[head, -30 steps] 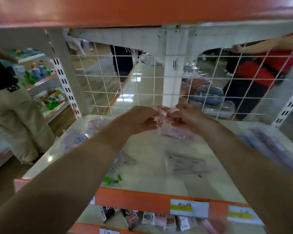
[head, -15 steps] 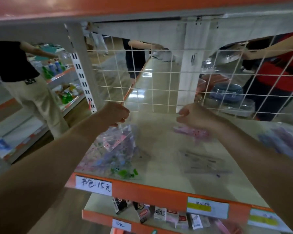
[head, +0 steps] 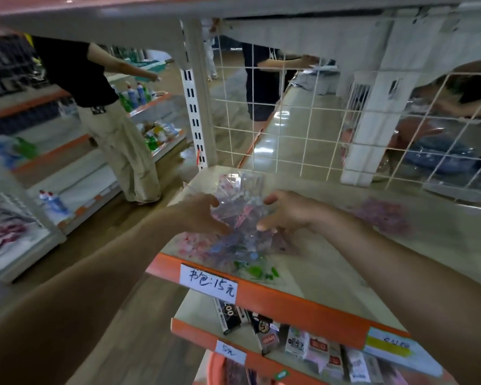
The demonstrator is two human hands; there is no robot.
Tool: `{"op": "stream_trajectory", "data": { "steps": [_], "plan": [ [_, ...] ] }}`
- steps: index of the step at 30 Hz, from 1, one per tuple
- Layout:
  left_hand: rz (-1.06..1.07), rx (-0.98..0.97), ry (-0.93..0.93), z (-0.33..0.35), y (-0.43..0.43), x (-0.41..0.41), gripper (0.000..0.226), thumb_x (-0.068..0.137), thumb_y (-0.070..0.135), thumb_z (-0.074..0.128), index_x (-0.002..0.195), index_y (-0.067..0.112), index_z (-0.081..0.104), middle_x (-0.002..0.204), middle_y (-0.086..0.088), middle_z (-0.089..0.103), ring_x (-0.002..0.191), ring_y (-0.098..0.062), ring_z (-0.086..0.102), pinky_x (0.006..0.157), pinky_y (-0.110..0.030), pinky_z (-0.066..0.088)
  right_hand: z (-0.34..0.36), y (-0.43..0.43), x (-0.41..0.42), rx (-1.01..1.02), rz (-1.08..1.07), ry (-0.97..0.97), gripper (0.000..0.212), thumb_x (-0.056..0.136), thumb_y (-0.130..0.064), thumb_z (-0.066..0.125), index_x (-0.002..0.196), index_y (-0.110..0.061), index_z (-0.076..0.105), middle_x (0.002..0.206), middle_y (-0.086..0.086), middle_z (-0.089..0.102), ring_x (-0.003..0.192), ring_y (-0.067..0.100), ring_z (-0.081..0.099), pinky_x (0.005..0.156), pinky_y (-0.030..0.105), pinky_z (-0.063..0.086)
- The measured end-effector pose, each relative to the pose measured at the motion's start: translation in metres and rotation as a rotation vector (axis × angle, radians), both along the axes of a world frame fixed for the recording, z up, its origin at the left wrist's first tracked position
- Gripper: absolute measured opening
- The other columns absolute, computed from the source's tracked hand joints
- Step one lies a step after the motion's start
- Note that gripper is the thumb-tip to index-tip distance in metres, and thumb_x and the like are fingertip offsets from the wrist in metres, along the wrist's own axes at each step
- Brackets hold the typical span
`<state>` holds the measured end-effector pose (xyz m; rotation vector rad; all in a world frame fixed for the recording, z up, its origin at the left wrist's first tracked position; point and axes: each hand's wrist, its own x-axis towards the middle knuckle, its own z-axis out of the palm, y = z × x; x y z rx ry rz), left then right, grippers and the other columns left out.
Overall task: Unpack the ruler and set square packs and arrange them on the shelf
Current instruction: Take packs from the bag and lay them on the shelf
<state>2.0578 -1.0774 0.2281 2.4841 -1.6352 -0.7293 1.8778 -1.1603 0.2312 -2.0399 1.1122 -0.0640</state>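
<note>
Head view, front-left corner of the shelf [head: 331, 270]. Main item: clear bag [head: 242, 240] of ruler and set square packs, crumpled, upper end raised, lower end spread flat toward the orange front edge [head: 289, 298]. Contents blurred: pink, blue, purple and green print discernible, single packs not countable. Green-printed pieces either inside the bag or loose beside it, not determinable.

Progress, as judged: early. One purple pack [head: 383, 215] laid out alone, well apart to the right, near the wire grid [head: 289, 129]. One flat clear pack [head: 285, 243] with a triangle outline just beside the bag, below the right wrist. No tidy rows yet. Bulk of the stock apparently inside the bag. Emptying, sorting and squaring-up left to do.

Left grip [head: 203, 215]: open, thumb raised, fingers straight and laid against the bag's left side, touching the plastic. Right grip [head: 289, 212]: open, thumb and fingers spread in a C at the bag's right side. Contact likely, not certain through the blur. Nothing pinched or lifted by either. Bag between the two grips, flanked on both sides, not enclosed.

Also present: handwritten price label [head: 208, 282] on the front edge; small boxes [head: 303, 343] on the shelf below.
</note>
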Motion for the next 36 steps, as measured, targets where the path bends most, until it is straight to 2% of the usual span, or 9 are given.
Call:
{"op": "stream_trajectory", "data": {
  "steps": [2,6,13,17,20,26,30,33,36],
  "plan": [
    [0.015,-0.055,0.046,0.002,0.003,0.004,0.054,0.078,0.042,0.073,0.125,0.02,0.057,0.118,-0.001,0.053,0.101,-0.016,0.051,0.079,-0.024,0.042,-0.001,-0.005,-0.005,0.09,-0.04,-0.056,0.049,0.081,-0.011,0.074,0.124,0.0,0.054,0.069,0.002,0.06,0.057,0.01,0.053,0.048,0.018,0.042],
    [0.076,-0.208,0.216,0.006,0.008,0.012,0.006,0.082,0.022,0.072,0.088,0.021,0.071,0.091,0.001,0.067,0.082,-0.014,0.058,0.065,-0.019,0.042,0.001,-0.011,-0.01,0.108,-0.082,-0.113,0.028,0.083,-0.009,0.072,0.108,0.001,0.065,0.07,0.004,0.061,0.057,0.009,0.054,0.045,0.013,0.044],
    [0.14,-0.297,0.611,0.02,0.019,0.022,0.01,0.091,0.012,0.06,0.093,0.015,0.07,0.085,-0.008,0.069,0.078,-0.018,0.063,0.081,-0.031,0.05,0.007,-0.014,-0.003,-0.161,0.013,-0.041,0.018,0.083,-0.015,0.071,0.097,-0.005,0.069,0.099,0.01,0.068,0.09,0.02,0.06,0.08,0.03,0.047],
    [0.163,-0.33,0.754,0.025,0.021,0.026,0.011,0.091,0.011,0.059,0.099,0.007,0.066,0.084,-0.011,0.07,0.077,-0.022,0.067,0.08,-0.035,0.053,0.023,0.0,0.017,-0.166,0.038,-0.279,0.022,0.09,-0.019,0.063,0.105,-0.003,0.065,0.101,0.013,0.068,0.085,0.019,0.064,0.07,0.026,0.046],
    [0.174,-0.339,0.752,0.026,0.022,0.024,0.009,0.091,0.015,0.061,0.093,0.008,0.065,0.081,-0.01,0.071,0.075,-0.023,0.068,0.074,-0.033,0.051,0.031,0.014,0.033,0.044,0.159,-0.303,0.03,0.09,-0.013,0.063,0.119,-0.009,0.059,0.097,0.004,0.068,0.08,0.011,0.065,0.073,0.024,0.051],
    [0.2,-0.127,0.413,0.016,0.034,0.038,0.02,0.091,0.018,0.06,0.092,0.0,0.068,0.078,-0.01,0.066,0.064,-0.018,0.059,0.06,-0.027,0.044,0.024,0.019,0.021,-0.376,0.432,0.504,0.075,0.079,-0.036,0.074,0.144,-0.023,0.038,0.143,0.004,0.041,0.124,0.024,0.048,0.097,0.033,0.043],
    [0.17,-0.013,0.276,0.01,0.036,0.037,0.021,0.089,0.021,0.061,0.091,0.002,0.07,0.079,-0.01,0.065,0.065,-0.018,0.055,0.064,-0.028,0.049,0.016,0.015,0.013,-0.395,0.395,0.425,0.067,0.076,-0.038,0.076,0.134,-0.028,0.045,0.125,-0.003,0.048,0.112,0.02,0.051,0.085,0.031,0.043],
    [0.119,-0.133,0.225,0.018,0.031,0.027,0.014,0.09,0.022,0.059,0.089,0.009,0.066,0.083,-0.01,0.055,0.07,-0.02,0.044,0.059,-0.027,0.036,0.015,0.002,0.004,-0.287,0.359,0.282,0.037,0.08,-0.028,0.074,0.114,-0.022,0.062,0.102,-0.008,0.058,0.097,0.014,0.056,0.079,0.029,0.044],
    [0.152,-0.286,0.365,0.026,0.027,0.014,0.022,0.091,0.019,0.06,0.106,0.005,0.068,0.099,-0.008,0.066,0.083,-0.019,0.057,0.071,-0.027,0.047,0.02,-0.009,-0.008,-0.159,0.257,-0.05,0.005,0.084,-0.017,0.071,0.087,-0.019,0.069,0.077,-0.011,0.064,0.073,0.006,0.06,0.069,0.023,0.045]
  ]
}}
